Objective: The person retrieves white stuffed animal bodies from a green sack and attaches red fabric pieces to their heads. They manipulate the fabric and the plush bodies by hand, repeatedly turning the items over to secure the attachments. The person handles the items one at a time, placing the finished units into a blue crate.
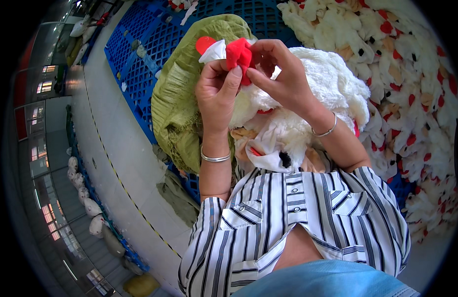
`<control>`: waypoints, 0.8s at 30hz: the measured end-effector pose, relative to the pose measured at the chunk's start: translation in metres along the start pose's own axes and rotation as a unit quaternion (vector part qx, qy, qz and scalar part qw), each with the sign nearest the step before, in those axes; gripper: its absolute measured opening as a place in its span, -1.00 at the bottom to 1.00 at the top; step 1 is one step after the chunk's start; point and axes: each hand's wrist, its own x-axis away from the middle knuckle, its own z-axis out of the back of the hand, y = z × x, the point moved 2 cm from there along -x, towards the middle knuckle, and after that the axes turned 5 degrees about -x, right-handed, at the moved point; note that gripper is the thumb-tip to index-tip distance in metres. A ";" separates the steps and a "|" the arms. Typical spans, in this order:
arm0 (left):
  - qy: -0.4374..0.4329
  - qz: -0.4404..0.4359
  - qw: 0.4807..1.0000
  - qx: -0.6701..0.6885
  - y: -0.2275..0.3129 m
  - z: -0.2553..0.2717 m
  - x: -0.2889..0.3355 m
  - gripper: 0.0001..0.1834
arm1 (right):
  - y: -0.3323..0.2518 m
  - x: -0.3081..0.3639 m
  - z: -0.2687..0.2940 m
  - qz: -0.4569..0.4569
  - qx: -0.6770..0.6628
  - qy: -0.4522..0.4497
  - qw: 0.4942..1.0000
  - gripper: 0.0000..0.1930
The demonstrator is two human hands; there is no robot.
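Left hand (219, 91) and right hand (287, 76) are both pinching the red cloth piece (239, 52) at 12 o'clock, white plush (333, 79) lying toward 2 o'clock, apparently shaping or turning the piece, next move likely calling for steady left grip while right repositions.

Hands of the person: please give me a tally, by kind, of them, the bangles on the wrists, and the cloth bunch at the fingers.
Hands (left hand, right hand): 2
Bangles (left silver bangle, right silver bangle): 2
Red-and-white cloth bunch: 1
Total: 5
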 end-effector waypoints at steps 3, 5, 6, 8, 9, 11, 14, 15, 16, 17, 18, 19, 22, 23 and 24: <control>-0.023 -0.001 1.000 -0.020 0.003 -0.001 0.002 -0.85 | 0.001 -0.003 0.001 0.000 0.000 -0.017 1.000 -0.78; -0.047 -0.004 0.998 -0.032 0.004 -0.005 0.001 -0.86 | 0.007 -0.006 0.005 0.041 0.004 -0.027 0.999 -0.80; -0.057 -0.005 0.998 -0.035 0.004 -0.008 0.001 -0.86 | 0.009 -0.006 0.005 0.062 0.004 -0.034 0.998 -0.81; -0.054 -0.008 0.996 -0.064 0.004 -0.006 0.002 -0.87 | 0.013 -0.006 0.006 -0.031 -0.094 0.005 0.995 -0.85; -0.041 -0.010 0.995 -0.089 0.003 0.000 0.001 -0.87 | 0.013 -0.006 0.006 -0.076 -0.141 0.024 0.987 -0.86; -0.015 -0.012 0.996 -0.091 0.004 0.004 -0.001 -0.87 | 0.004 -0.008 0.014 -0.134 -0.165 -0.003 0.977 -0.90; 0.019 -0.008 0.998 -0.058 0.009 0.001 -0.005 -0.86 | 0.003 -0.008 0.012 -0.164 -0.232 -0.031 0.958 -0.91; 0.022 -0.011 0.998 -0.053 0.011 -0.002 -0.005 -0.86 | 0.004 -0.008 0.010 -0.148 -0.235 -0.020 0.961 -0.89; 0.024 -0.014 0.998 -0.048 0.011 -0.007 -0.006 -0.87 | 0.005 -0.007 0.008 -0.132 -0.238 -0.008 0.962 -0.88; 0.026 -0.017 0.999 -0.043 0.012 -0.010 -0.007 -0.87 | 0.006 -0.008 0.007 -0.115 -0.240 0.003 0.964 -0.86; 0.025 -0.022 0.998 -0.046 0.012 -0.011 -0.007 -0.88 | 0.005 -0.008 0.005 -0.124 -0.236 0.004 0.964 -0.86; 0.024 -0.027 0.998 -0.050 0.011 -0.011 -0.007 -0.88 | 0.004 -0.008 0.003 -0.133 -0.232 0.005 0.964 -0.86; 0.026 -0.041 0.997 -0.055 0.010 -0.008 -0.007 -0.89 | -0.001 -0.012 0.013 -0.175 -0.247 -0.133 0.944 -0.83; 0.027 -0.046 0.997 -0.055 0.009 -0.007 -0.007 -0.88 | -0.004 -0.013 0.016 -0.191 -0.255 -0.202 0.926 -0.81; 0.034 -0.060 0.995 -0.076 0.011 -0.009 -0.007 -0.88 | -0.008 -0.014 0.016 -0.200 -0.245 -0.202 0.927 -0.76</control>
